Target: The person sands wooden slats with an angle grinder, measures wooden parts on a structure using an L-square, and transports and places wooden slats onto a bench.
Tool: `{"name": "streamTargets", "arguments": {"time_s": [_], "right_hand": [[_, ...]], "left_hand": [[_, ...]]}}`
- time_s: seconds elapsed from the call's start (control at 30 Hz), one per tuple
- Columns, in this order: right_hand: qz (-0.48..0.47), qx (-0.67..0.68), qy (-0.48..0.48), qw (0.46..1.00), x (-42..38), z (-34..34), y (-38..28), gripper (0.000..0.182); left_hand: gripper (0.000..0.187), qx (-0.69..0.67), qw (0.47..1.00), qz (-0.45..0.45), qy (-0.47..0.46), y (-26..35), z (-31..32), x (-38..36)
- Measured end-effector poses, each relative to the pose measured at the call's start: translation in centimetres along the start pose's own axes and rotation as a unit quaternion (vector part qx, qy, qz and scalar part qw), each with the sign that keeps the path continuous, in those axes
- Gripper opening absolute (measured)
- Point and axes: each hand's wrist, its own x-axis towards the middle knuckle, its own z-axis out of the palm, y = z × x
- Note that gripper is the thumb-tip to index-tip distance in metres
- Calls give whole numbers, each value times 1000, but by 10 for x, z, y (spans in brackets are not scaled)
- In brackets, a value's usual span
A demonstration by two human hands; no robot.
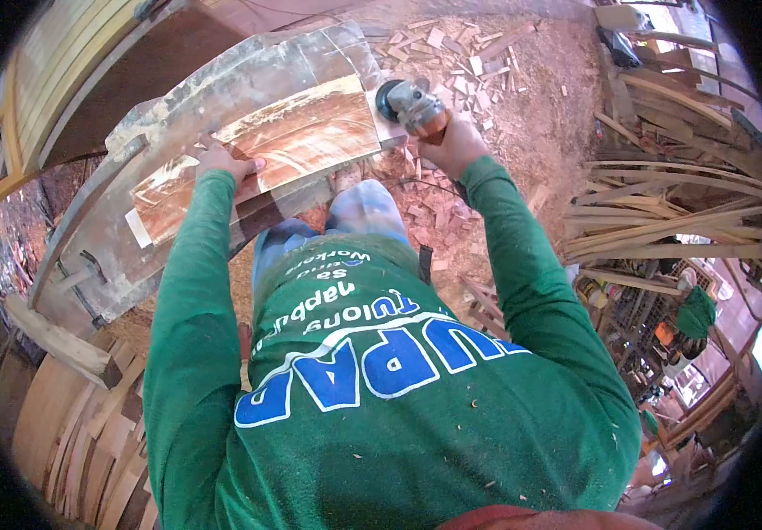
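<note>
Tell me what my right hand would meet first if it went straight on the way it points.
Likely the near end of the wooden board, with the grinder in your right hand arriving first; depth is unclear, so it might pass above.

Worktable (173,119) is positioned ahead of the wearer, offset to L. Wooden panel (310,132) is laid flat on tabletop, w/ its L end set nearer the wearer than its R end. L hand (222,163) is placed at panel's near side, L of ctr. Angle grinder (412,106) is held in R hand (456,146), just beyond panel's R end. Wood offcuts (487,62) are scattered on floor, R of table. Curved wood strips (672,208) are piled at far R. Wooden beam (63,344) is located at L, w/ planks (81,442) stacked behind it.
</note>
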Motion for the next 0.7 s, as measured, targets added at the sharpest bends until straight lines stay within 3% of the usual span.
{"name": "streamTargets", "arguments": {"time_s": [0.13, 0.17, 0.3, 0.43, 0.53, 0.57, 0.67, 0.7], "right_hand": [[31, -39, 2, 999, -46, -2, -7, 67], [17, -55, 12, 998, -48, 12, 18, 73], [9, -84, -10, 996, -59, 16, 20, 70], [-13, 28, 12, 999, -32, 1, 2, 60], [-17, -27, 19, 999, 2, 1, 4, 59], [19, -16, -61, 998, 7, -15, -14, 62], [3, -14, 36, 999, 32, -3, -5, 63], [-7, -18, 27, 999, 28, -4, -4, 62]], "left_hand": [[144, -13, 1000, -5, -7, 2, -7, -7], [149, -18, 1000, -14, 3, 5, -9, -12], [149, -17, 999, -37, 1, 8, -9, -13], [149, -41, 999, -5, -1, -6, 7, 6], [149, -52, 998, 0, -24, -9, 8, 15], [149, -44, 999, -3, -22, -5, 5, 10], [149, -33, 999, 1, -24, -8, 7, 12], [149, -33, 999, 5, -24, -9, 9, 16]]}}
